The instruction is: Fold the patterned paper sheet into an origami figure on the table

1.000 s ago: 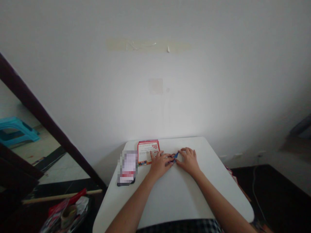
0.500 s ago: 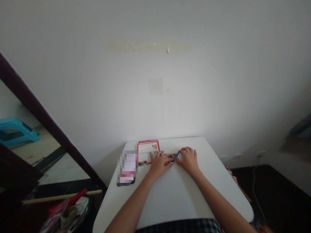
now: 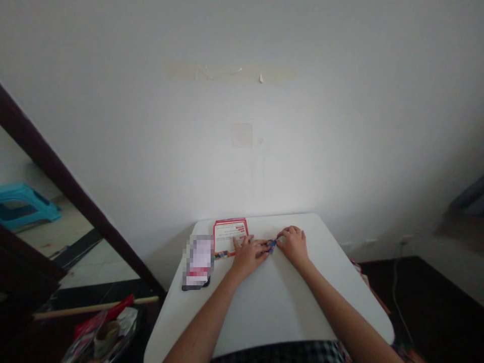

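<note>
A small blue patterned piece, which looks like paper or card, lies on the white table between my hands. My left hand rests with its fingers spread, the fingertips pressing on the piece's left part and hiding some of it. The same hand overlaps the lower right corner of a stack of red-bordered printed cards. My right hand has its fingers bent, with thumb and forefinger pinched at the piece's right edge. The exact shape of the piece is too small to make out.
A phone with a blurred-out screen lies at the table's left side. The wall stands right behind the table. On the floor at left is a bin of rubbish; a blue plastic stool appears in a mirror.
The blue piece's right end stood up in a point by my right fingers and now looks lower. My right hand has shifted very slightly; my left hand stays in place.
</note>
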Demonstrator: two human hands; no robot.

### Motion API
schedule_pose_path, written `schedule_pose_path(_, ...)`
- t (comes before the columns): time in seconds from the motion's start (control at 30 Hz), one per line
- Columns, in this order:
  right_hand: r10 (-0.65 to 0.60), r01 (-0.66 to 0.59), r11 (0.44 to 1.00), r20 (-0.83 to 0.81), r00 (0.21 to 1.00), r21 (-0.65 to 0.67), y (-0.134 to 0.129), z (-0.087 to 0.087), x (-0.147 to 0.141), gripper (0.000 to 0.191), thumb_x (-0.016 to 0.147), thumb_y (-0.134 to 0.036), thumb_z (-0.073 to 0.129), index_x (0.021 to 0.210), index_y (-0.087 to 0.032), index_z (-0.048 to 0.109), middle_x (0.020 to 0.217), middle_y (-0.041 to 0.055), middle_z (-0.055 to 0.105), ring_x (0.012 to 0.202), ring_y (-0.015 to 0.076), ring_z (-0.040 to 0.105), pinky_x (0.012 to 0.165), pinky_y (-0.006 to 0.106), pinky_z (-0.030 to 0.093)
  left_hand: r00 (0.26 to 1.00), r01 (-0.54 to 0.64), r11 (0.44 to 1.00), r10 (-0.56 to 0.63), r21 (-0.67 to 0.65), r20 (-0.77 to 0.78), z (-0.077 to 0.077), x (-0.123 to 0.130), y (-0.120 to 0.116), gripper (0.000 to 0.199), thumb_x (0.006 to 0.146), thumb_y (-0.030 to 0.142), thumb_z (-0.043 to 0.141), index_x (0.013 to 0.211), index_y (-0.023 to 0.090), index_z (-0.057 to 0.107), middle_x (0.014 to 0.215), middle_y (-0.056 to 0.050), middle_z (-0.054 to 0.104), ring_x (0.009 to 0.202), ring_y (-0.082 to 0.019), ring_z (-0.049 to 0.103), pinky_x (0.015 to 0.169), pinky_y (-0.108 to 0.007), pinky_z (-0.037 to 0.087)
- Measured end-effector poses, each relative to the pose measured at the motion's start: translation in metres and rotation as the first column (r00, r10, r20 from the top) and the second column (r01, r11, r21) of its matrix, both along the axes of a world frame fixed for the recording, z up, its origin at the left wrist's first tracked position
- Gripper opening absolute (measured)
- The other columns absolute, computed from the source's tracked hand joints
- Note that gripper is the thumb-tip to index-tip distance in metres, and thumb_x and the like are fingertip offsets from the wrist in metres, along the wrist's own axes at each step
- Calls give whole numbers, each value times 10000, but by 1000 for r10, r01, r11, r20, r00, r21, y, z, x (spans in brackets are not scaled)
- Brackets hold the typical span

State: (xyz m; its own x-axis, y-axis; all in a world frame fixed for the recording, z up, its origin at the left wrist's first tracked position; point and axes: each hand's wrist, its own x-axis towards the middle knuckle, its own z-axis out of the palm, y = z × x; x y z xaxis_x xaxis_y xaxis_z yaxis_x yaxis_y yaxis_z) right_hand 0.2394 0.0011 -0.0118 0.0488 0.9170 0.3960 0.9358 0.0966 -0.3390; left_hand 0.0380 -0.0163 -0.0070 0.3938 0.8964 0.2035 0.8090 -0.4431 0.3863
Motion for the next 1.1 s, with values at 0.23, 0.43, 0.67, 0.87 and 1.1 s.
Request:
schedule_pose_path(0.23, -18, 18, 1000, 9, 1000, 9, 6, 0, -1, 137, 833, -313, 593, 862, -261, 716, 1066, 49, 634, 1160, 259, 447, 1064, 463, 255, 1000, -1, 1000, 1, -19, -4, 1, 0, 0, 284, 899, 513, 508, 1161, 528, 620, 1329, 55, 606, 1364, -306, 326, 1050, -764, -86)
schedule_pose_path(0.43, -40, 39, 999, 20, 999, 36, 7, -5, -3, 188, 867, -294, 532, 891, -251, 714, 1069, 64, 627, 1105, 245, 477, 1010, 404, 308, 1000, 5, 1000, -5, -8, -2, 0, 0, 0, 285, 898, 495, 522, 1166, 536, 610, 1325, 62, 609, 1364, -312, 322, 1035, -781, -72)
schedule_pose_path(0.67, -49, 49, 998, 8, 999, 33, 10, -9, -1, 202, 878, -302, 516, 942, -245, 699, 1058, 74, 609, 1094, 238, 486, 1013, 389, 301, 1000, -6, 1000, 6, 7, -7, 0, 1, -1, 279, 900, 505, 514, 1158, 532, 616, 1319, 76, 612, 1354, -308, 333, 1051, -770, -57)
schedule_pose_path(0.87, 31, -28, 999, -50, 998, 44, 6, -9, 3, 221, 899, -342, 511, 988, -290, 706, 1067, 53, 596, 1112, 234, 465, 1029, 408, 290, 999, -30, 999, 29, 43, 17, 1, 1, -1, 262, 888, 452, 560, 1132, 492, 645, 1297, 62, 620, 1306, -306, 383, 1050, -784, -10)
schedule_pose_path(1.1, 109, -106, 992, -40, 993, 62, 3, -6, 1, 212, 892, -359, 546, 990, -311, 728, 1083, 44, 587, 1136, 241, 438, 1038, 403, 290, 998, -52, 997, 50, 65, 35, 2, 1, -1, 266, 887, 430, 568, 1137, 466, 652, 1293, 42, 620, 1256, -289, 426, 1063, -769, 32)
